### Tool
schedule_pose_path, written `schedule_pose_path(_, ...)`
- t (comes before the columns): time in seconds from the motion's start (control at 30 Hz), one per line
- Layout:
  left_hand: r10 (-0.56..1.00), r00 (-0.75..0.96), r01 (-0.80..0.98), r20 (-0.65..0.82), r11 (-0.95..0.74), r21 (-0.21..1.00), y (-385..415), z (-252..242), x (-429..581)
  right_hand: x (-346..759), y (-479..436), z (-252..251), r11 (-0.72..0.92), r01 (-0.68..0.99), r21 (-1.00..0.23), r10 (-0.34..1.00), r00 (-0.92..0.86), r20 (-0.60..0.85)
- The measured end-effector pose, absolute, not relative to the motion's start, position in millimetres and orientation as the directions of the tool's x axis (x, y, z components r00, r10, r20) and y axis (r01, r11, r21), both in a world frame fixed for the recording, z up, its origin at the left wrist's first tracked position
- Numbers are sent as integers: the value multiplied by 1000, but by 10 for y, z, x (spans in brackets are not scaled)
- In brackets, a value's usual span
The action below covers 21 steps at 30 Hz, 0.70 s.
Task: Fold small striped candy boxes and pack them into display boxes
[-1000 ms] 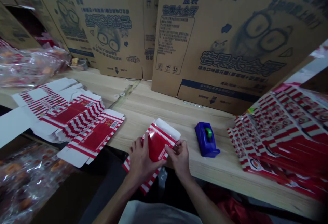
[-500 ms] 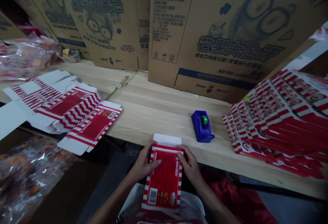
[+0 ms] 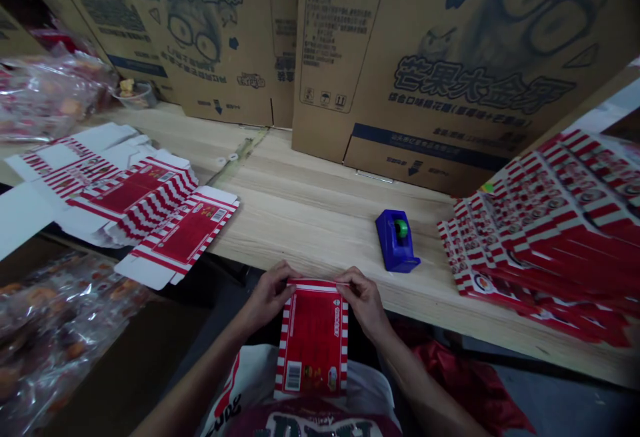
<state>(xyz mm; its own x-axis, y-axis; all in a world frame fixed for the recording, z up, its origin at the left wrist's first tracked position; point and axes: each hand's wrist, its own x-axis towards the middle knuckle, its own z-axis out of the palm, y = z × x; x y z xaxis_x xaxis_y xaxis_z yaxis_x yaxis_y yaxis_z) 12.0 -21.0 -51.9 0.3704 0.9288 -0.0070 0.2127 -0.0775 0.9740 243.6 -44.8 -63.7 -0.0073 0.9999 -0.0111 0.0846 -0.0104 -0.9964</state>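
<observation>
A red carton (image 3: 314, 340) with striped red-and-white edges stands against my body, just in front of the table edge. Its printed face with a barcode is toward me. My left hand (image 3: 270, 292) pinches the carton's top left corner, thumb and fingers together. At the top right corner my right hand (image 3: 364, 300) grips in the same way. The white end flap is folded over, and a red-and-white strip runs along the top edge between both hands. A blue tape dispenser (image 3: 396, 242) with a green core sits on the table, right of my right hand.
Flat striped cartons (image 3: 185, 233) lie in a fanned pile at left. Red-striped cartons (image 3: 540, 230) are stacked at right. Large cardboard boxes (image 3: 440, 90) line the back of the table (image 3: 300, 210). Bagged snacks (image 3: 55, 330) fill a box at lower left; a small tub (image 3: 136, 95) stands behind.
The white flap that stood up at the carton's top is now folded down. Both hands have shifted to the top corners. The view has tilted slightly.
</observation>
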Motion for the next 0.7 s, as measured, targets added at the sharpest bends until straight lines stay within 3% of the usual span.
schedule_pose_path(0.13, 916, 400, 308, 36, -171, 936, -211, -406, 54, 2480, -458, -621, 97, 168, -981, 992, -91, 83)
schedule_pose_path(0.27, 932, 357, 285, -55, -53, 957, -143, -366, 42, 2498, -361, -509, 3, 185, -983, 986, -163, -27)
schedule_pose_path(0.4, 882, 426, 141, -202, 155, 978, 30, -265, -32, 2484, -176, -337, -74, 249, -966, 970, -205, -127)
schedule_pose_path(0.53, 820, 506, 74, -266, 266, 961, 138, -129, -115, 2424, -76, -213, -61, 254, -965, 967, -225, -121)
schedule_pose_path(0.7, 832, 510, 48, -218, 226, 973, 45, -148, -108, 2435, -162, -253, 4, 214, -977, 974, -221, -45)
